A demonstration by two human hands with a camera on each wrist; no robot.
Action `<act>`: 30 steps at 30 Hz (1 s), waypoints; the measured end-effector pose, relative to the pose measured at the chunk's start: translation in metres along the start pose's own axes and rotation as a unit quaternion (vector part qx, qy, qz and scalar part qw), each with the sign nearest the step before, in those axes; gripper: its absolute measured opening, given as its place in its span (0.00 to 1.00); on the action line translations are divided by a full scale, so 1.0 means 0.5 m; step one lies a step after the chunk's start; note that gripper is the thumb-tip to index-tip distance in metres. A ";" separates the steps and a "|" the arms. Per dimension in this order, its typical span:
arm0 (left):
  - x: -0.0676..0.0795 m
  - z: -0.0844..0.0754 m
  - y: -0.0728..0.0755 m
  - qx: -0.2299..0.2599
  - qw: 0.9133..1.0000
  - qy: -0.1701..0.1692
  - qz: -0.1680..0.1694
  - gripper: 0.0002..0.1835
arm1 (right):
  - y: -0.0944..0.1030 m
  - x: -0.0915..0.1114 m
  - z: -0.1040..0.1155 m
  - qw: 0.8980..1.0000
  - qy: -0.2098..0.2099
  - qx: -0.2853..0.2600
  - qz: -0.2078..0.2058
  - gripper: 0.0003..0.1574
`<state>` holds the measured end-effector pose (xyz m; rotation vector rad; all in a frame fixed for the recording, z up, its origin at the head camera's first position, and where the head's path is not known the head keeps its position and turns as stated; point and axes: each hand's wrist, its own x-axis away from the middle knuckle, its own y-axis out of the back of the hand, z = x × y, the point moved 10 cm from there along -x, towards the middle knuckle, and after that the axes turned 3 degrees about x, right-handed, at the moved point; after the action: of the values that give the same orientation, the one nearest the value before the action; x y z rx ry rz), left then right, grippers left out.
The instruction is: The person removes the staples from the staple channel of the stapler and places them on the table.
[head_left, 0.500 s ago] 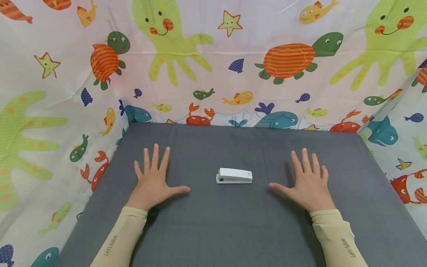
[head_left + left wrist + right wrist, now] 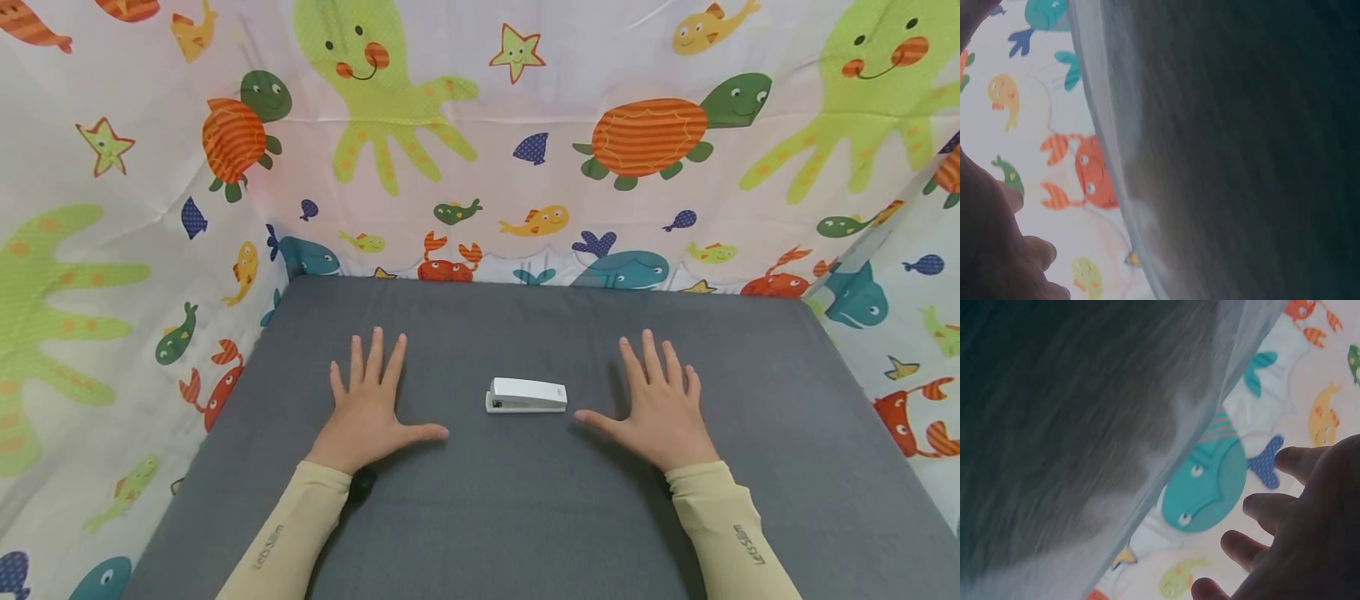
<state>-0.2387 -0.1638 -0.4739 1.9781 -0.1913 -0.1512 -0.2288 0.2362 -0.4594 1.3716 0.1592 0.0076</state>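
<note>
A white stapler (image 2: 527,396) lies lengthwise across the middle of the grey cloth-covered table. To its left, my left hand (image 2: 367,425) is spread with straight fingers, its thumb pointing toward the stapler. On the other side my right hand (image 2: 660,417) is spread the same way, its thumb tip close to the stapler's right end. Neither hand holds anything. In the left wrist view, fingers (image 2: 1038,250) of the left hand show at the lower left; in the right wrist view, fingers (image 2: 1266,509) of the right hand reach in from the right.
The grey table (image 2: 480,533) ends at the back against a white curtain (image 2: 450,108) printed with sea animals, which also runs along the left and right sides. Beige sleeves (image 2: 292,533) cover both forearms.
Both hands have moved inward toward the stapler, the left one rightward and the right one leftward. The stapler stays where it was.
</note>
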 end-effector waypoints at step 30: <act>-0.048 -0.188 -0.065 0.065 0.992 -0.098 0.047 0.80 | -0.034 -0.043 0.229 0.991 0.124 -0.045 0.016 0.75</act>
<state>-0.2417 -0.0622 -0.4655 2.0791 -0.4292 -0.2782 -0.2381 0.1191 -0.4519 1.2806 0.3410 0.2109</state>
